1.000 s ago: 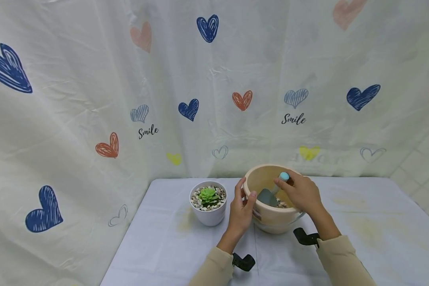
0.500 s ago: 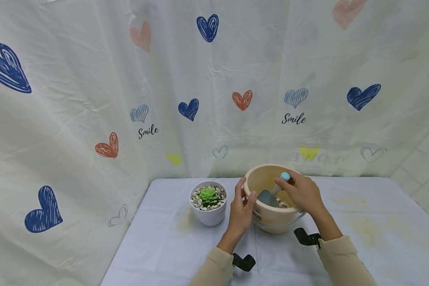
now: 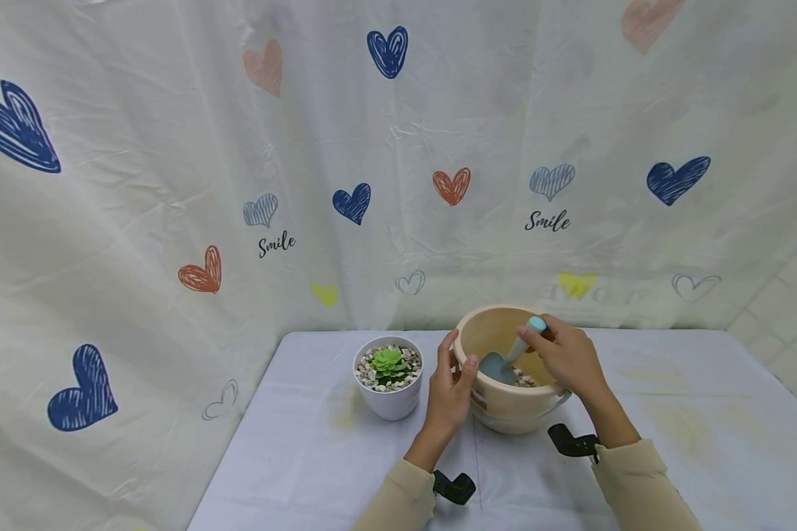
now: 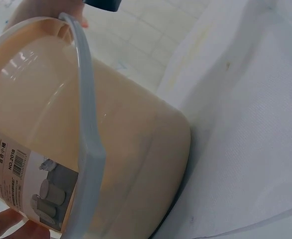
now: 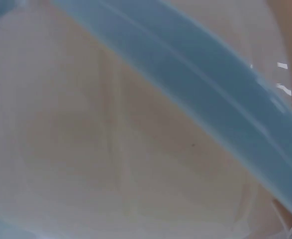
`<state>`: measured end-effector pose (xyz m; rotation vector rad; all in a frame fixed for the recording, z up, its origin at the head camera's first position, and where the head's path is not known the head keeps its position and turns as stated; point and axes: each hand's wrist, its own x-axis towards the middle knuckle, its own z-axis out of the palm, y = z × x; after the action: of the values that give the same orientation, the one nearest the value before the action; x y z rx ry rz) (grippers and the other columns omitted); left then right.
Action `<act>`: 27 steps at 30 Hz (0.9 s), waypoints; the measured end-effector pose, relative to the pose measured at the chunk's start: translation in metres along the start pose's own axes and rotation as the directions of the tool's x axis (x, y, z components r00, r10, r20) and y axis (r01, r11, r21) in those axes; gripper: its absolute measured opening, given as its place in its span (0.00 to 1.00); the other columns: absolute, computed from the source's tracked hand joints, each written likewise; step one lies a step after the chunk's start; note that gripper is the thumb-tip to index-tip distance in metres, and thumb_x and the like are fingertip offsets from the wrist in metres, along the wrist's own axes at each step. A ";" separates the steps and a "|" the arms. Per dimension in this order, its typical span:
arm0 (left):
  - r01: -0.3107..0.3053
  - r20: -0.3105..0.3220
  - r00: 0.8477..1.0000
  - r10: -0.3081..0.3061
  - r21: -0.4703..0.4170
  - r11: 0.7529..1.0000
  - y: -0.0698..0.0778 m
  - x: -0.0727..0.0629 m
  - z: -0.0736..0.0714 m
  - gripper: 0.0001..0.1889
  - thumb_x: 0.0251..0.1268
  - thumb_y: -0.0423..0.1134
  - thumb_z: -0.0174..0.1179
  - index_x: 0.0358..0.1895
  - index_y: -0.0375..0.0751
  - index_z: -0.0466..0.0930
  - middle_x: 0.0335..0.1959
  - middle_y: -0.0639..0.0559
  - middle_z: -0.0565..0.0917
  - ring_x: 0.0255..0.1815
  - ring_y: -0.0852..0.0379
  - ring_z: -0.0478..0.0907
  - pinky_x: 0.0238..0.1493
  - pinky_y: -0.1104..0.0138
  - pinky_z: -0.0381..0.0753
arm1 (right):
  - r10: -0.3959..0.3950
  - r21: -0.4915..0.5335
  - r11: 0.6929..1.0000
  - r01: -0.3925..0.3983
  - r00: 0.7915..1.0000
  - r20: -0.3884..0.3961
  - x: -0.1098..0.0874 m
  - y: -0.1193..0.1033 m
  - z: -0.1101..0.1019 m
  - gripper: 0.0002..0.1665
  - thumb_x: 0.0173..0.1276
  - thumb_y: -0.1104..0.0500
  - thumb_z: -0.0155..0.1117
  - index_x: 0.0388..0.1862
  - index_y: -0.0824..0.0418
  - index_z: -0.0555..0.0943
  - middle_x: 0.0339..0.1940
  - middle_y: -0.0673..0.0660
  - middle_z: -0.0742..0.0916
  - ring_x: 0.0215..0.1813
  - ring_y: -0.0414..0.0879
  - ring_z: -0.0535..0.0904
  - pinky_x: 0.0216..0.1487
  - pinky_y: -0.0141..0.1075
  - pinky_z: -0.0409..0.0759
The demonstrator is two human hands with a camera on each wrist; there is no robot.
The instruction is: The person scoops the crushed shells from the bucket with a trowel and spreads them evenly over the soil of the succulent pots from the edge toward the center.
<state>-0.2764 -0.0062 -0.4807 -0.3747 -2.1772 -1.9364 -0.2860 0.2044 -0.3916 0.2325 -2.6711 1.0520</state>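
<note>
Nearest, at 6 o'clock, two beige sleeves [image 3: 398, 495] reach in, each with a black device [image 3: 454, 488] at the wrist. Taking the bucket as the centre of the dial, the left hand [image 3: 448, 391] holds its rim from about 8 o'clock, the grip spread moderately, thumb toward the near side and fingers up along the outer wall. The right hand [image 3: 567, 357] is at 3 o'clock, its grip drawn in around the handle of a trowel [image 3: 518, 349], thumb on the near side of it.

The cream bucket [image 3: 516, 403] stands upright on the white-covered surface [image 3: 637, 487]. In the left wrist view its bail [image 4: 90, 144], a grey-blue band, hangs against the outer wall, beside a printed label [image 4: 39, 179]. The right wrist view shows mostly wall and bail, so the right grip cannot be judged there. Inside the bucket, the trowel's grey blade points to about 8 o'clock and its blue-tipped handle leans toward 1. Pebbles [image 3: 524, 379] lie within, near 5 o'clock.

At 9 o'clock, just beyond the left hand and apart from the bucket, stands a white pot [image 3: 390, 404] with a green succulent [image 3: 387, 362] among small stones. Farthest, at 12 o'clock, hangs a pale curtain [image 3: 491, 96] printed with hearts and "Smile".
</note>
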 end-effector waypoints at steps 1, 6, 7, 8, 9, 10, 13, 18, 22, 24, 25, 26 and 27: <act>0.000 0.001 1.000 0.000 -0.001 1.000 0.000 0.000 0.000 0.30 0.79 0.58 0.49 0.79 0.71 0.53 0.69 0.44 0.78 0.57 0.53 0.85 0.54 0.67 0.83 | 0.005 0.006 1.000 -0.005 1.000 0.001 0.000 0.000 0.000 0.24 0.78 0.37 0.55 0.42 0.57 0.81 0.33 0.55 0.89 0.33 0.45 0.79 0.33 0.38 0.73; 0.001 -0.003 1.000 -0.001 -0.005 1.000 0.001 0.000 0.000 0.30 0.78 0.58 0.50 0.79 0.70 0.54 0.69 0.44 0.79 0.57 0.53 0.85 0.54 0.67 0.83 | 0.018 0.040 0.999 -0.018 1.000 0.004 -0.001 -0.002 -0.002 0.24 0.77 0.37 0.56 0.42 0.57 0.81 0.35 0.57 0.90 0.36 0.46 0.82 0.36 0.38 0.77; 0.000 -0.004 1.000 0.000 -0.004 1.000 0.001 0.000 0.000 0.30 0.78 0.58 0.50 0.79 0.70 0.54 0.69 0.44 0.79 0.57 0.53 0.85 0.55 0.67 0.83 | 0.021 0.048 0.999 -0.021 1.000 0.004 -0.001 -0.002 -0.002 0.24 0.77 0.37 0.56 0.42 0.57 0.81 0.36 0.57 0.90 0.36 0.47 0.83 0.36 0.38 0.78; -0.001 -0.007 1.000 0.001 -0.002 1.000 0.001 0.000 0.000 0.30 0.78 0.58 0.50 0.79 0.71 0.54 0.69 0.44 0.79 0.58 0.54 0.85 0.55 0.67 0.83 | 0.024 0.056 0.998 -0.024 1.000 0.005 -0.001 -0.002 -0.002 0.25 0.77 0.37 0.56 0.42 0.57 0.82 0.36 0.57 0.90 0.37 0.46 0.83 0.37 0.38 0.79; -0.002 -0.008 1.000 0.002 -0.001 1.000 0.000 0.000 0.000 0.30 0.78 0.58 0.50 0.79 0.71 0.54 0.69 0.44 0.79 0.58 0.55 0.84 0.55 0.67 0.83 | 0.027 0.066 0.997 -0.027 1.000 0.007 -0.001 -0.002 -0.002 0.25 0.77 0.37 0.56 0.43 0.57 0.82 0.36 0.57 0.90 0.37 0.46 0.83 0.37 0.38 0.79; -0.003 -0.009 1.000 0.003 0.001 1.000 0.000 0.000 0.000 0.30 0.78 0.58 0.50 0.79 0.71 0.54 0.69 0.45 0.79 0.58 0.55 0.84 0.55 0.67 0.83 | 0.031 0.072 0.997 -0.032 0.999 0.008 -0.001 -0.002 -0.003 0.25 0.77 0.37 0.56 0.43 0.57 0.82 0.37 0.57 0.90 0.37 0.45 0.83 0.37 0.38 0.80; -0.010 -0.011 1.000 0.010 0.001 1.000 0.000 0.000 0.000 0.30 0.79 0.57 0.50 0.79 0.70 0.54 0.68 0.44 0.79 0.57 0.55 0.84 0.55 0.66 0.83 | 0.044 0.103 0.994 -0.045 0.999 0.010 0.000 -0.001 -0.003 0.25 0.78 0.37 0.55 0.46 0.58 0.82 0.38 0.58 0.90 0.37 0.44 0.83 0.37 0.36 0.81; -0.011 -0.011 1.000 0.011 0.003 1.000 -0.002 0.000 0.001 0.30 0.79 0.56 0.50 0.79 0.71 0.54 0.69 0.44 0.79 0.57 0.55 0.85 0.55 0.66 0.83 | 0.054 0.140 0.989 -0.055 0.998 0.012 0.001 -0.001 -0.005 0.26 0.78 0.39 0.55 0.49 0.60 0.82 0.39 0.60 0.91 0.37 0.41 0.84 0.36 0.35 0.82; -0.007 -0.012 1.000 0.007 0.014 1.000 -0.002 0.000 0.000 0.30 0.79 0.56 0.50 0.79 0.71 0.54 0.69 0.44 0.79 0.57 0.54 0.85 0.54 0.66 0.83 | 0.066 0.156 0.986 -0.067 0.998 0.015 0.001 0.000 -0.005 0.26 0.78 0.39 0.55 0.51 0.61 0.82 0.40 0.60 0.91 0.37 0.42 0.85 0.36 0.35 0.82; -0.007 -0.012 1.000 0.007 0.018 1.000 -0.002 0.000 0.000 0.30 0.79 0.56 0.50 0.79 0.71 0.54 0.69 0.44 0.79 0.57 0.54 0.85 0.53 0.65 0.84 | 0.069 0.162 0.984 -0.070 0.998 0.010 0.002 0.000 -0.004 0.26 0.79 0.39 0.55 0.51 0.61 0.82 0.40 0.61 0.90 0.38 0.44 0.86 0.37 0.36 0.83; -0.006 -0.012 1.000 0.007 0.018 1.000 -0.001 0.000 0.000 0.30 0.79 0.57 0.50 0.79 0.71 0.54 0.69 0.44 0.79 0.57 0.54 0.85 0.53 0.65 0.84 | 0.072 0.167 0.983 -0.072 0.997 0.006 0.002 0.001 -0.004 0.26 0.79 0.40 0.55 0.51 0.61 0.82 0.40 0.61 0.90 0.39 0.45 0.86 0.37 0.37 0.83; -0.006 -0.012 1.000 0.006 0.018 1.000 -0.001 0.000 0.000 0.30 0.78 0.57 0.50 0.79 0.71 0.54 0.69 0.44 0.79 0.57 0.54 0.85 0.54 0.65 0.84 | 0.074 0.166 0.983 -0.074 0.997 0.002 0.002 0.001 -0.004 0.26 0.79 0.40 0.55 0.51 0.61 0.82 0.40 0.61 0.90 0.39 0.46 0.86 0.37 0.38 0.84; -0.005 -0.012 1.000 0.006 0.020 1.000 -0.001 0.000 0.000 0.30 0.78 0.57 0.50 0.79 0.72 0.54 0.68 0.44 0.79 0.57 0.54 0.85 0.54 0.65 0.84 | 0.077 0.167 0.983 -0.076 0.997 -0.002 0.002 0.001 -0.004 0.26 0.79 0.40 0.55 0.50 0.61 0.82 0.40 0.61 0.90 0.39 0.47 0.86 0.37 0.38 0.84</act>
<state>-0.2767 -0.0060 -0.4817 -0.3641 -2.1834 -1.9082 -0.2873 0.2076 -0.3894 0.1573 -2.6047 1.2993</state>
